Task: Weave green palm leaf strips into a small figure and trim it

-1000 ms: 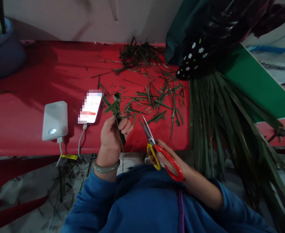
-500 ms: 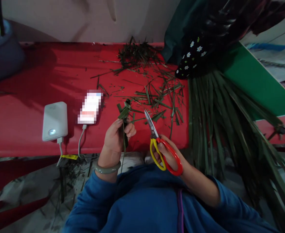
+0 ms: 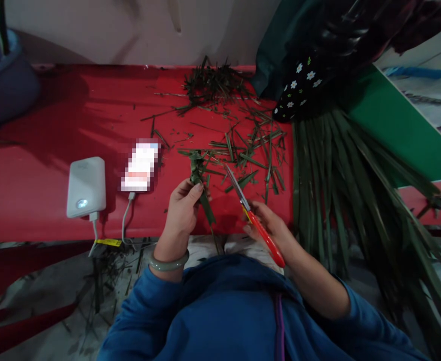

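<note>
Now the left hand (image 3: 183,209), its grip pinched on the folded leaf piece (image 3: 196,169) above the table (image 3: 43,185), has rotated it, exposing another side; the right hand (image 3: 275,226) curls round scissors (image 3: 261,232), turned edge-on.

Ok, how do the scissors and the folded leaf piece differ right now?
Colour: the scissors have red and yellow handles and grey blades; the folded leaf piece is green.
Shape: the scissors taper to a narrow point; the folded leaf piece is bunched at the top, with a strip trailing below.
Hold: the scissors are in the right hand, the folded leaf piece in the left hand.
Shared: both are hand-held.
</note>
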`<state>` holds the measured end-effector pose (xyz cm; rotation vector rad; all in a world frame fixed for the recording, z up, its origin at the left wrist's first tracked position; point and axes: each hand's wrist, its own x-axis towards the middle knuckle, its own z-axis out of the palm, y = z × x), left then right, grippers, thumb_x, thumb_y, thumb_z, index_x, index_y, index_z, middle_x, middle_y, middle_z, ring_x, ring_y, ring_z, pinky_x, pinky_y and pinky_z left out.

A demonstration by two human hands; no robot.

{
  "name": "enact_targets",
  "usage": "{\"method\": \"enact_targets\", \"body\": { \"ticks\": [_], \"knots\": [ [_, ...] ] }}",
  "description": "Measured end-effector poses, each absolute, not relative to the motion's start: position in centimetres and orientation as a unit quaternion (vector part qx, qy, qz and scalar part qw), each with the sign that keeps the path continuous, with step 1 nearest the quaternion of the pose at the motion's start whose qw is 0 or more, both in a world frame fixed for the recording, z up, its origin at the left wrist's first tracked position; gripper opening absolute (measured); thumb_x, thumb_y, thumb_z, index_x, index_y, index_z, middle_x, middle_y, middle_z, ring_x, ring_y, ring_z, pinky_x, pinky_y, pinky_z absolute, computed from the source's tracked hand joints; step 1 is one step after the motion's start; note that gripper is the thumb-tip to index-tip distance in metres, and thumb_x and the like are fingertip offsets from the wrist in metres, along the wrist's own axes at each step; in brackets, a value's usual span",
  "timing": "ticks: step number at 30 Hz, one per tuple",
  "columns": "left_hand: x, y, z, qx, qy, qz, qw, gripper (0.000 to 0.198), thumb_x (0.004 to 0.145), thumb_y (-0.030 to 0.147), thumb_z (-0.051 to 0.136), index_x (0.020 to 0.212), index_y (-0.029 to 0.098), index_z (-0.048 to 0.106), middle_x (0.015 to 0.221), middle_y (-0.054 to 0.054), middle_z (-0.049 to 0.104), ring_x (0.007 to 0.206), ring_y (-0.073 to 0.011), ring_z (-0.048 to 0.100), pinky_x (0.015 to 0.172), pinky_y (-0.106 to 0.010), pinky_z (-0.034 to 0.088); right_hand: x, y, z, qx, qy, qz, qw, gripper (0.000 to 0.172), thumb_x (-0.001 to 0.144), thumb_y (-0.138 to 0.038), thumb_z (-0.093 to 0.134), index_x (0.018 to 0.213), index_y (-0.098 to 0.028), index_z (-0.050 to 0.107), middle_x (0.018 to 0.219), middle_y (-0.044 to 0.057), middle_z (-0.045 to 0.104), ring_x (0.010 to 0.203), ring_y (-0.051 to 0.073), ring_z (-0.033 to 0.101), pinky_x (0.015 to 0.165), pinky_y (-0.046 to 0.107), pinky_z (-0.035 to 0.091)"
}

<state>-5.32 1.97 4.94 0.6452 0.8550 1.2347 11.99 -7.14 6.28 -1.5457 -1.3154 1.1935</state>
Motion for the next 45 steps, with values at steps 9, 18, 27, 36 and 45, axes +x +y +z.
{"method": "enact_targets", "body": {
  "ticks": [9, 18, 27, 36, 45],
  "knots": [
    [-4.8, 1.5, 5.0, 0.322, 0.379, 0.541, 0.679, 0.017, 0.062, 0.025, 0.069, 0.072, 0.016, 0.059, 0.061, 0.002, 0.061, 0.055, -0.0087, 0.058, 0.057, -0.023, 0.050, 13.8, -4.1, 5.7, -0.666, -0.692, 0.144, 0.237, 0.036, 0.075, -0.032, 0.054, 0.108, -0.020, 0.055, 0.111, 0.011, 0.057, 0.107, 0.027, 0.050, 0.092, 0.046, 0.039],
    [-2.3, -0.6, 4.8, 0.424, 0.356, 0.446, 0.703, 0.012, 0.064, 0.023, 0.067, 0.073, 0.016, 0.061, 0.064, 0.003, 0.061, 0.061, -0.0063, 0.056, 0.062, -0.019, 0.047, 10.2, -3.1, 7.5, -0.583, -0.480, 0.418, 0.505, 0.021, 0.075, -0.038, 0.054, 0.081, -0.018, 0.059, 0.072, 0.001, 0.059, 0.064, 0.012, 0.055, 0.059, 0.025, 0.048],
    [-1.4, -1.1, 4.8, 0.336, 0.340, 0.475, 0.739, 0.020, 0.065, 0.028, 0.066, 0.083, 0.019, 0.062, 0.076, 0.000, 0.063, 0.071, -0.0092, 0.059, 0.068, -0.022, 0.049, 9.9, -3.0, 6.7, -0.570, -0.402, 0.459, 0.550, 0.014, 0.069, -0.032, 0.061, 0.073, -0.019, 0.061, 0.065, -0.001, 0.058, 0.054, 0.009, 0.050, 0.051, 0.023, 0.046],
    [-1.2, -1.3, 4.5, 0.263, 0.318, 0.491, 0.767, 0.013, 0.066, 0.021, 0.065, 0.079, 0.018, 0.061, 0.071, 0.002, 0.061, 0.064, -0.0065, 0.057, 0.064, -0.020, 0.048, 9.7, -2.8, 5.8, -0.558, -0.375, 0.503, 0.542, 0.016, 0.071, -0.033, 0.058, 0.068, -0.017, 0.057, 0.057, -0.003, 0.055, 0.049, 0.008, 0.049, 0.048, 0.021, 0.041],
    [-1.5, -1.0, 4.1, 0.253, 0.326, 0.465, 0.783, 0.018, 0.064, 0.025, 0.067, 0.077, 0.016, 0.059, 0.069, 0.001, 0.061, 0.061, -0.0075, 0.057, 0.060, -0.020, 0.049, 9.7, -2.4, 5.3, -0.537, -0.359, 0.556, 0.524, 0.025, 0.071, -0.040, 0.055, 0.060, -0.018, 0.052, 0.053, -0.004, 0.051, 0.047, 0.007, 0.046, 0.049, 0.022, 0.039]
  ]
}}
